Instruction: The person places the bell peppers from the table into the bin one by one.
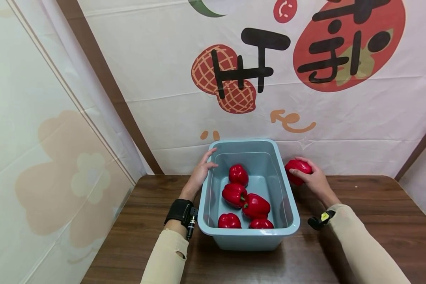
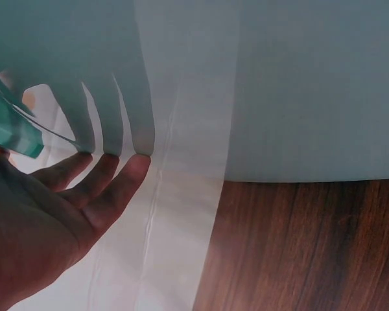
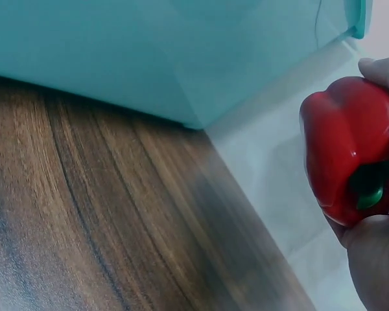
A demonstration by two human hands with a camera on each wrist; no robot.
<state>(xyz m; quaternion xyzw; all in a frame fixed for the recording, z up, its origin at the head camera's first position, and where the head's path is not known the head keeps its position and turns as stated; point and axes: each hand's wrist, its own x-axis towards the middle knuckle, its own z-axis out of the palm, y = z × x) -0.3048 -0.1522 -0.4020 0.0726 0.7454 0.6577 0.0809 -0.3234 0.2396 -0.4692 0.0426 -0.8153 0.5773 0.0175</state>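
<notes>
A light blue plastic bin [image 1: 285,197] stands on the wooden table [image 1: 376,197] and holds several red bell peppers [image 1: 255,206]. My left hand [image 1: 202,169] rests on the bin's far left rim, fingers straight; in the left wrist view the fingers [image 2: 110,188] lie flat against the bin's outer wall [image 2: 298,84]. My right hand [image 1: 314,177] grips another red bell pepper [image 1: 297,167] just outside the bin's right side, near the far corner. The right wrist view shows that pepper [image 3: 347,146] with its green stem toward the palm, beside the bin wall [image 3: 149,58].
A white printed cloth backdrop [image 1: 234,79] hangs right behind the bin and table. A floral panel [image 1: 39,157] closes off the left side. Bare wooden table [image 3: 84,214] lies on both sides of the bin and in front of it.
</notes>
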